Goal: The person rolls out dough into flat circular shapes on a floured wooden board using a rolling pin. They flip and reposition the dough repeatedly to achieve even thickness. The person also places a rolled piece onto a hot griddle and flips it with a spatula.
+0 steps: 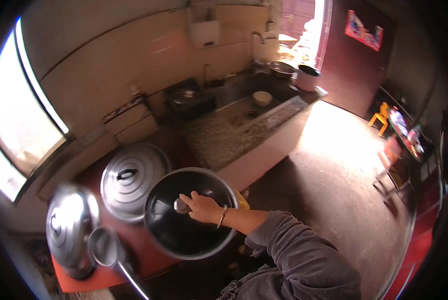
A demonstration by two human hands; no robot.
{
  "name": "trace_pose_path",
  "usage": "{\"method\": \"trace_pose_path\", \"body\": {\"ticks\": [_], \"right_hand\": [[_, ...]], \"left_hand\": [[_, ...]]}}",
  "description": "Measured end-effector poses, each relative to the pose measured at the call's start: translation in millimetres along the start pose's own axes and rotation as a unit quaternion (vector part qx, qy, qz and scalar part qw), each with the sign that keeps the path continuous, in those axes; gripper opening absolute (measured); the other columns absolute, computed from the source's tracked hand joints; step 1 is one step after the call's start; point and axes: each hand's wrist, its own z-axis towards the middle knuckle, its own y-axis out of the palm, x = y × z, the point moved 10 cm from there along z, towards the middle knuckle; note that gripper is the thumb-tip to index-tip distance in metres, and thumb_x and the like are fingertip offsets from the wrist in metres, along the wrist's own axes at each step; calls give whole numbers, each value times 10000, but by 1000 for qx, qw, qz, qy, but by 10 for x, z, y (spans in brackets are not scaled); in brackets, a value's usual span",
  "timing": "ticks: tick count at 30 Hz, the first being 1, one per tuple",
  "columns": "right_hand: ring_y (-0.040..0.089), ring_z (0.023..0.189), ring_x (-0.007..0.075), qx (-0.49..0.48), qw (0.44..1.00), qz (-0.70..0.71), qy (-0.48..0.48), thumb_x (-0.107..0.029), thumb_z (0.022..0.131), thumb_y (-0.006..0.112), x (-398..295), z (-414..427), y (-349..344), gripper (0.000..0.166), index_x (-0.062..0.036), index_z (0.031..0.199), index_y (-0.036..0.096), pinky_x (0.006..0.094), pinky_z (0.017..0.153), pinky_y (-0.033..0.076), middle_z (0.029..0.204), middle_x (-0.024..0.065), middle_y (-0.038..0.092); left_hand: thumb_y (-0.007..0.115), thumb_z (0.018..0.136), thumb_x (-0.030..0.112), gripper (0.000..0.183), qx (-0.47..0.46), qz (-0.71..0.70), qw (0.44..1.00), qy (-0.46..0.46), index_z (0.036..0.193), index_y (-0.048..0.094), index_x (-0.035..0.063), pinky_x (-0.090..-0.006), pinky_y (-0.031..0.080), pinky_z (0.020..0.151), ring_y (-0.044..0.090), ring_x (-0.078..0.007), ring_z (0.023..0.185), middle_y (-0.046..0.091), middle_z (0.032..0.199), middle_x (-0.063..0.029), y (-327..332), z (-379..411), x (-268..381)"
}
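Observation:
My right hand has its fingers around the round knob of a large dark see-through pan lid with a silvery rim. The lid is at the right edge of a red-topped table, and what lies under it is hidden. Close to its left side is a ridged metal pot lid with a black handle. Farther left stands a shiny metal pot with a domed lid. A metal ladle is in front of that pot, its long handle running out of the bottom edge. My left hand is out of view.
Beyond the table, a stone-topped counter carries a black gas stove. A pale bowl sits in its sink, and a pot stands at the far end. A dark door and a small orange chair are to the right.

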Motion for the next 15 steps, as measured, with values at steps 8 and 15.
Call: {"method": "trace_pose_path", "body": {"ticks": [8, 15], "right_hand": [[568, 733, 285, 160, 953, 168, 193, -137, 785, 500, 698, -2033, -669, 99, -43, 801, 527, 371, 636, 432, 768, 127, 571], [556, 671, 289, 337, 872, 225, 273, -151, 799, 552, 864, -4290, -1208, 136, -17, 806, 527, 341, 599, 423, 722, 134, 569]], "left_hand": [[529, 714, 138, 229, -152, 235, 944, 172, 919, 616, 84, -294, 453, 640, 556, -166, 709, 604, 756, -96, 379, 364, 396], [567, 724, 280, 300, -282, 411, 832, 243, 985, 595, 134, -341, 458, 765, 581, -237, 877, 612, 916, -119, 1247, 889, 582]]}}
